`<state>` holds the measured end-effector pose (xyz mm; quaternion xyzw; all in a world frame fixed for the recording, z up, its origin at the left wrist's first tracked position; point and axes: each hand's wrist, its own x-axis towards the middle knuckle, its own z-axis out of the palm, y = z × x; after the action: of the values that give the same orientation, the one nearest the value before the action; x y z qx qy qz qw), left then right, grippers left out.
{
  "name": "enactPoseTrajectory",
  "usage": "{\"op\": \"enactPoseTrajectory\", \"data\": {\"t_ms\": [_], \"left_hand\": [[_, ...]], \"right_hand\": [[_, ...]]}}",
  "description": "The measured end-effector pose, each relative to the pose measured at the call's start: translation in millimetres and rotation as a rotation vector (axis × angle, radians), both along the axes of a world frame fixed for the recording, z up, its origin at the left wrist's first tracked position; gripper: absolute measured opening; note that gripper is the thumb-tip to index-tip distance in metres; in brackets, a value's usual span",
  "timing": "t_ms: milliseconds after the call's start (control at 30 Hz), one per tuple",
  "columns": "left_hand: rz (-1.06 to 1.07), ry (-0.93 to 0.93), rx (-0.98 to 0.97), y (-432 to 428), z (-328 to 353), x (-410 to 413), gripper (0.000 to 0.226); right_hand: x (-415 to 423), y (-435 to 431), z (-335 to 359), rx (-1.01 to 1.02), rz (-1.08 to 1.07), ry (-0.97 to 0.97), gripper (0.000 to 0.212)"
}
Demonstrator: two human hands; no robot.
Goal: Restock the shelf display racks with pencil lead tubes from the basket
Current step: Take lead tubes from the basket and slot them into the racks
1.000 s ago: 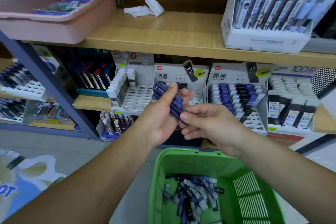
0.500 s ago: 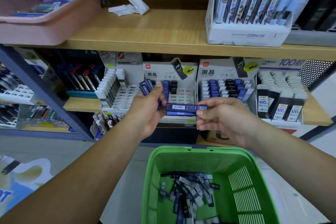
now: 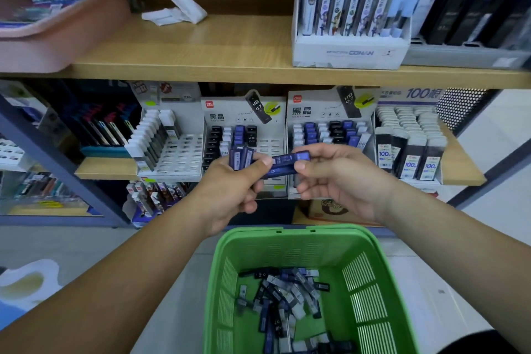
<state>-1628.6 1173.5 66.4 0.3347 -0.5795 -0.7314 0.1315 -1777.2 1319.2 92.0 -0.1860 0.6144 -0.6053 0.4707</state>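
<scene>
Gripping a fanned bundle of dark blue plastic pencil lead tubes [image 3: 240, 156] in the left hand [image 3: 230, 192], fingers curled round them, thumb laid across the front, tubes roughly upright. Pinching a crosswise dark blue tube [image 3: 287, 162] between thumb and forefinger of the right hand [image 3: 342, 181], remaining fingers curled loosely beneath; perhaps two tubes stacked there, hard to tell through the blur. Left thumb tip touching its near end.

Both hands held in front of the middle white cardboard display rack [image 3: 244, 115] on the lower wooden shelf [image 3: 459, 169], partly filled with black and blue tubes, open slots toward its right side. Just beside it on the right, a second white cardboard rack [image 3: 324, 112] with blue, black and pale tubes. On the left, a white slotted rack [image 3: 181, 152] with a row of white-capped cases.

Below the hands, a green perforated plastic basket [image 3: 367, 282], and on its bottom a loose heap of blue, black and grey lead tubes [image 3: 281, 302].

On the upper wooden shelf [image 3: 218, 49]: a pink plastic tray [image 3: 57, 37], crumpled white paper [image 3: 175, 13], a white box of pens [image 3: 350, 52].
</scene>
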Motion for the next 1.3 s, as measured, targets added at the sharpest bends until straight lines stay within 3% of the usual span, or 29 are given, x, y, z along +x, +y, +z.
{"op": "enactPoseTrajectory", "data": {"t_ms": [100,167,367,567,667,800,867,933,1067,1200,1300], "left_hand": [[-0.021,0.022,0.14,8.3,4.4,-2.6,0.015],[-0.051,0.049,0.182,14.7,6.2,-6.0,0.017],[0.026,-0.068,0.076,16.2,-1.8,-19.2,0.011],[0.123,-0.025,0.057,14.7,-5.2,-31.6,0.009],[0.148,0.019,0.044,22.2,-2.9,-42.3,0.006],[0.153,0.052,0.039,35.8,-0.6,-57.2,0.013],[0.146,0.048,0.04,42.7,-0.8,-63.6,0.017],[0.137,0.046,0.049,50.9,-0.1,-70.2,0.017],[0.154,0.043,0.095,67.6,1.9,-82.0,0.007],[0.135,0.042,0.177,70.5,-2.9,-83.6,0.017],[0.09,0.028,0.134,67.7,-6.1,-81.2,0.017]], "right_hand": [[-5.7,11.3,2.5,-0.053,0.068,0.02,0.04],[-10.2,18.8,2.4,-0.069,0.059,0.066,0.03],[-40.0,40.1,-5.1,-0.019,-0.27,0.307,0.007],[-61.2,54.8,-10.8,-0.003,-0.368,0.553,0.008],[-71.0,65.1,-11.3,-0.036,-0.28,0.526,0.006],[-79.6,83.1,-8.3,-0.063,-0.206,0.351,0.03],[-82.2,91.3,-7.7,-0.054,-0.198,0.327,0.025],[-83.8,97.6,-7.4,-0.025,-0.261,0.386,0.01],[-89.7,101.3,-11.3,0.116,-0.406,0.62,0.027],[-96.0,91.3,-17.8,0.111,-0.431,0.596,0.012],[-106.2,84.3,-24.3,0.137,-0.435,0.651,0.009]]}}
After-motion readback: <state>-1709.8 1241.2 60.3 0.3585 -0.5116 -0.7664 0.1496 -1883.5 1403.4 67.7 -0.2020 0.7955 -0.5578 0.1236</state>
